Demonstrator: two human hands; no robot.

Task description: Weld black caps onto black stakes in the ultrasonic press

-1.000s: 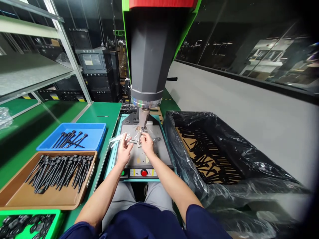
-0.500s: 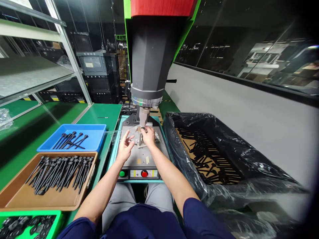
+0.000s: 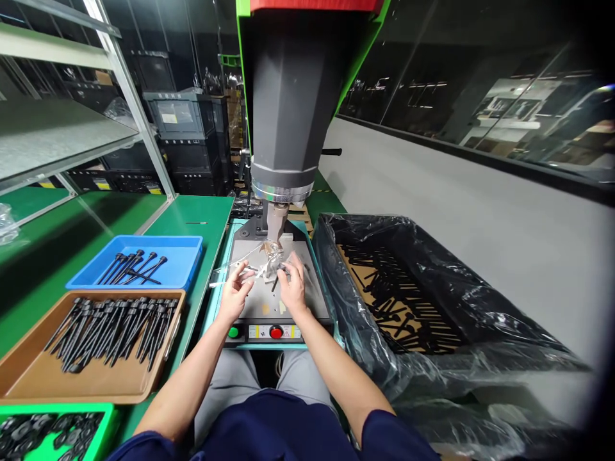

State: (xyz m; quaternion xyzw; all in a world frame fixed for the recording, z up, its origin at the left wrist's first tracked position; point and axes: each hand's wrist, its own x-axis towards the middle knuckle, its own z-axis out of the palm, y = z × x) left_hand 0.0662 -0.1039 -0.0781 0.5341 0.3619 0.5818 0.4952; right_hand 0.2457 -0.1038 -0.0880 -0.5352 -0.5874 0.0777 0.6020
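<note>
A press-like machine with a dark grey head stands over a metal plate. Beneath its tip is a small fixture with clear plastic film around it. My right hand, fingers pinched, grips a thin black rod-like part just in front of the fixture. My left hand is at the left of the plate, its fingers curved and apart beside the clear film; whether it touches the film is unclear.
At left are a blue tray and a brown tray of long black parts, and a green tray of black pieces. A plastic-lined box of black rods stands right. Green and red buttons line the machine's front.
My right hand has drawn back from the fixture toward me, bringing the black part out. My left hand has shifted slightly left and down.
</note>
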